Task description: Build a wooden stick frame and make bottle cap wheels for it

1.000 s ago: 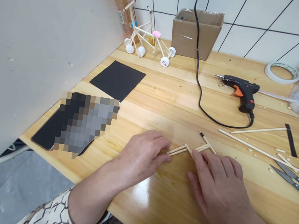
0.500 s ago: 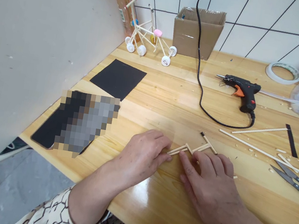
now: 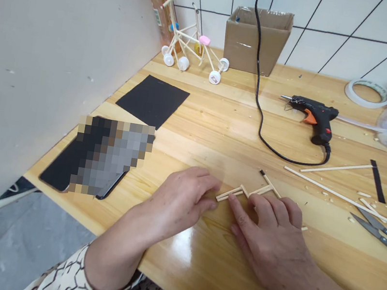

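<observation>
The right hand (image 3: 271,231) rests an index fingertip on a small frame of pale wooden sticks (image 3: 262,190), the left hand's (image 3: 185,197) fingertips just beside its end; beyond the right fingers lies a black glue gun with an orange trigger (image 3: 323,114).

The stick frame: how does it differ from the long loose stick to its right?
The stick frame has several pieces; the long loose stick is one. The right hand touches the frame; the stick lies untouched. The frame has a black tip; the stick, none. Both look mostly pale.
</observation>
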`<state>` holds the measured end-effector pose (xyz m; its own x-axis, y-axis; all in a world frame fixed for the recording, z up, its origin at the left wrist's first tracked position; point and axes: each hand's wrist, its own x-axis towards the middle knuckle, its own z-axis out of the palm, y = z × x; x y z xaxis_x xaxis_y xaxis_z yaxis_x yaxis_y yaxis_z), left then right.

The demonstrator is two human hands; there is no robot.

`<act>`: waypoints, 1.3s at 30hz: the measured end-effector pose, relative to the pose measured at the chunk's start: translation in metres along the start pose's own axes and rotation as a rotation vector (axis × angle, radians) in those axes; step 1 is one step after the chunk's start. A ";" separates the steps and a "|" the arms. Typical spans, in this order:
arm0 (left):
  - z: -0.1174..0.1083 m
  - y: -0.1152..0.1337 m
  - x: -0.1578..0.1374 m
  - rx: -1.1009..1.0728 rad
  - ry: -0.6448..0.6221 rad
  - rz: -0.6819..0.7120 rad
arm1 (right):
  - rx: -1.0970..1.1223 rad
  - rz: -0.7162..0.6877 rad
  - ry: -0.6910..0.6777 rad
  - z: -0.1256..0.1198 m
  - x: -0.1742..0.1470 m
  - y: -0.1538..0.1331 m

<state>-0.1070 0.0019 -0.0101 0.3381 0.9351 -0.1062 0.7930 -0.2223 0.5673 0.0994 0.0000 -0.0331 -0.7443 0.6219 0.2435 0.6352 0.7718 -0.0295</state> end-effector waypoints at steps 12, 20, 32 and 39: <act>0.000 0.000 0.000 -0.009 0.021 0.003 | -0.009 -0.004 -0.006 0.001 -0.001 0.001; 0.004 0.001 0.001 0.029 0.034 0.019 | -0.014 -0.008 0.009 0.001 0.000 0.000; 0.010 0.008 0.001 0.099 0.197 0.213 | 0.043 0.112 0.108 -0.021 -0.008 0.018; 0.019 0.015 0.002 0.299 0.175 0.229 | 0.099 0.134 0.106 -0.015 -0.016 0.015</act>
<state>-0.0849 -0.0043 -0.0173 0.4519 0.8793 0.1505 0.8283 -0.4762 0.2953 0.1239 0.0000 -0.0233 -0.6248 0.7069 0.3316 0.7001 0.6952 -0.1628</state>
